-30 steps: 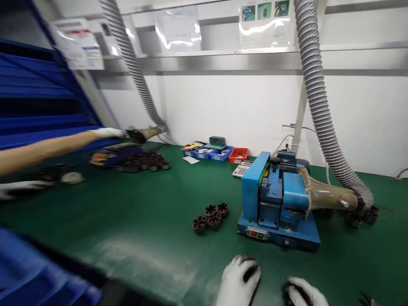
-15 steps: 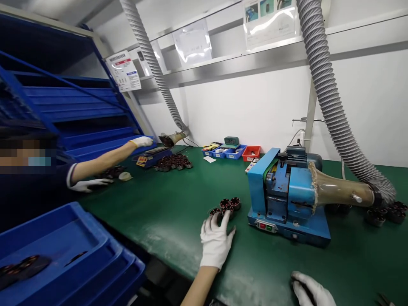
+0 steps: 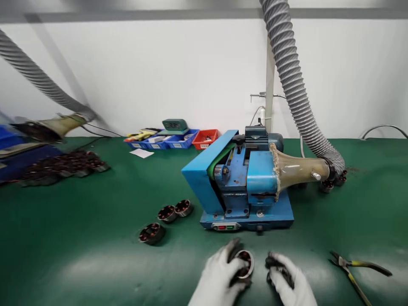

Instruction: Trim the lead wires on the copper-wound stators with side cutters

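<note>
My left hand (image 3: pixel 219 272), in a white glove with dark-stained fingertips, grips a round motor stator (image 3: pixel 250 265) with a silvery metal rim and copper-coloured windings, tilted just above the bench. To its right, my right hand (image 3: pixel 288 278) is gloved the same way. Its fingers are half curled and apart, with no part visible in them; motion smears them a little. Three similar stators stand on the green bench to the left: one nearer stator (image 3: pixel 152 233), a middle stator (image 3: pixel 167 213) and a farther stator (image 3: pixel 184 208).
A blue belt machine (image 3: pixel 236 187) stands beyond my hands, its funnel joined to a grey hose (image 3: pixel 293 72). Pliers (image 3: pixel 344 262) lie at right. Small blue bins (image 3: pixel 180 143) and a red bin (image 3: pixel 204 139) line the wall. Piled stators (image 3: pixel 70 165) sit far left.
My left hand has taken one stator from the group and brought it over beside my right hand. The view has swung right, so the co-worker and blue trays are out of sight.
</note>
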A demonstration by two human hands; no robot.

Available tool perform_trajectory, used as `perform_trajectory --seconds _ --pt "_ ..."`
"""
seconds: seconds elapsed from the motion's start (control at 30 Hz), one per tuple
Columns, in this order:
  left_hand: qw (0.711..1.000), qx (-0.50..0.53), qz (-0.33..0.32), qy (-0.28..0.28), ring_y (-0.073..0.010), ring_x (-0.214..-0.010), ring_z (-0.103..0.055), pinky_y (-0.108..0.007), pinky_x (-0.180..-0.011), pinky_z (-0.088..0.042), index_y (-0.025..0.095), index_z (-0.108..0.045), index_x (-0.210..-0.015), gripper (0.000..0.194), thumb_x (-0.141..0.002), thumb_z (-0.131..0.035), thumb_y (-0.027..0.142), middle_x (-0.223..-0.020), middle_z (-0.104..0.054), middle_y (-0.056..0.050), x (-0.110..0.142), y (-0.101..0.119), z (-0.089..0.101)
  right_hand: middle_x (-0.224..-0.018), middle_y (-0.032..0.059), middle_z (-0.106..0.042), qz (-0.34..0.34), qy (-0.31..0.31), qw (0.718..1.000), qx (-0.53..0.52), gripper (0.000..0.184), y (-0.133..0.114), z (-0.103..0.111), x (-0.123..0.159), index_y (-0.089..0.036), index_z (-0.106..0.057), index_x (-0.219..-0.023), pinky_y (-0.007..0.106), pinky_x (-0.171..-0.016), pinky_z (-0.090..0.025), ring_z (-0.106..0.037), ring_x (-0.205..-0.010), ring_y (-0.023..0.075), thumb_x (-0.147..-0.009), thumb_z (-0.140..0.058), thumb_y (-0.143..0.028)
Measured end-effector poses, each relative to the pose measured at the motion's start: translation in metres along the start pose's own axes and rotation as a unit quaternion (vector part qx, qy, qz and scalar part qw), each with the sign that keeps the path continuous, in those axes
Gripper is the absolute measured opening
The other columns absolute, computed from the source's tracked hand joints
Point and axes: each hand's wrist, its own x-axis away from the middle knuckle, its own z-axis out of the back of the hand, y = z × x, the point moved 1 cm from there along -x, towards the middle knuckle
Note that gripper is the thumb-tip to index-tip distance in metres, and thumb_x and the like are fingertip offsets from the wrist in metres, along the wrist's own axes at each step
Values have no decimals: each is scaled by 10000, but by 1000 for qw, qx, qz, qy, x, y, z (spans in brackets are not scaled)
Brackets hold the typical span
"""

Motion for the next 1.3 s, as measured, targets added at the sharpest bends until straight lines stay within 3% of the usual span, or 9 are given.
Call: perform_trajectory --seconds 0.13,0.27,0.4,0.5,0.6,0.77,0.93,1.13,1.3 --pt "988 100 -114 38 -273 -1124 -571 -406 -905 -489 301 -581 -1076 431 -709 -617 78 -1311 -554 -79 4 33 -30 -1038 135 -709 13 20 1000 -11 572 -4 25 -12 -155 -660 -1082 327 -803 -541 -668 -929 264 -702 -655 -583" --pt "988 106 34 109 -364 -1260 -438 -528 -973 -417 193 -198 -1401 867 -668 -662 182 -1376 -438 -200 9 26 -47 -1029 107 -695 17 -11 996 90 529 -12 35 -14 -169 -652 -1114 315 -710 -548 -667 -773 224 -671 -709 -452" --pt "990 133 -18 46 -400 -1249 -435 -571 -995 -387 171 -337 -1350 863 -614 -747 358 -1328 -495 -202 5 33 -49 -966 67 -683 37 -68 988 134 345 -28 21 -18 -198 -714 -964 294 -738 -525 -647 -818 215 -631 -712 -287" --pt "982 177 -47 38 -359 -1188 -512 -521 -967 -437 159 -350 -1353 806 -647 -727 254 -1285 -550 -193 -1 45 -49 -788 28 -671 35 -89 992 83 162 -38 8 -23 -218 -749 -779 275 -709 -497 -630 -759 197 -627 -696 -201" --pt "978 201 -34 34 -330 -1134 -557 -501 -938 -463 181 -385 -1340 758 -652 -698 145 -1223 -603 -158 -5 49 -49 -657 16 -642 20 -51 998 25 30 -40 4 -26 -193 -727 -618 257 -645 -475 -597 -661 169 -636 -704 -191" --pt "975 219 -17 10 -360 -1157 -536 -539 -955 -447 210 -439 -1304 790 -594 -781 169 -1222 -615 -136 -3 46 -44 -614 14 -647 -10 34 993 -110 233 -37 26 -32 -161 -702 -705 220 -427 -415 -516 -464 110 -619 -774 -364" --pt "973 226 -34 -24 -383 -1239 -460 -567 -986 -426 200 -415 -1320 806 -601 -779 167 -1288 -572 -149 0 46 -34 -768 -17 -694 2 138 969 -203 294 -38 58 -31 -244 -680 -833 209 -584 -511 -610 -613 97 -653 -762 -463" --pt "976 202 -62 47 -385 -1176 -514 -570 -955 -447 121 -382 -1314 845 -596 -795 289 -1239 -584 -206 -2 50 -36 -827 117 -721 -22 -64 998 11 402 -28 42 -16 -164 -725 -897 323 -563 -549 -660 -641 223 -544 -816 -335" --pt "972 199 -97 77 -356 -1116 -571 -533 -916 -480 177 -327 -1340 855 -627 -787 284 -1200 -623 -166 -2 46 -40 -724 49 -685 1 -63 996 62 97 -34 14 -22 -189 -721 -712 298 -648 -540 -647 -683 195 -642 -709 -255"
